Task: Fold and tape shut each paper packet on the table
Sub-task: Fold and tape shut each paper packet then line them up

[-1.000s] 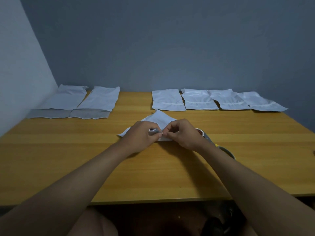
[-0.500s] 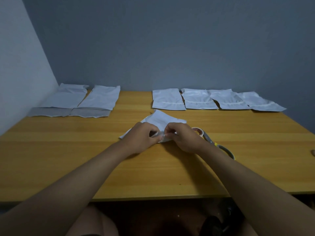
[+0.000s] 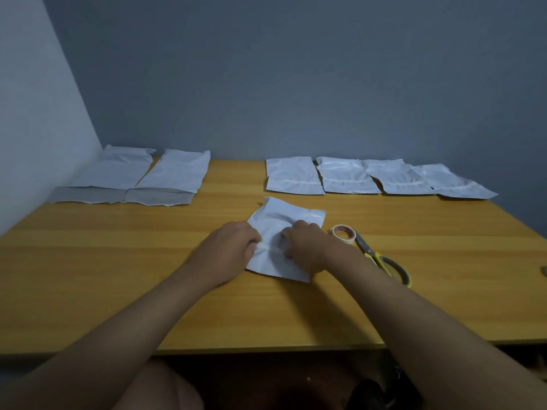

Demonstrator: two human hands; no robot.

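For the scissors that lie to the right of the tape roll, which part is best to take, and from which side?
Take the scissors by the yellow handle loops, coming from the near right. They lie flat with the loops toward the person and the blades' tips against the tape roll, so the handle end is the free one; the right hand is nearest.

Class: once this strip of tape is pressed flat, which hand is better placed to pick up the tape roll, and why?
Right. The right hand rests on the packet directly beside the tape roll; the left hand would probably have to cross over.
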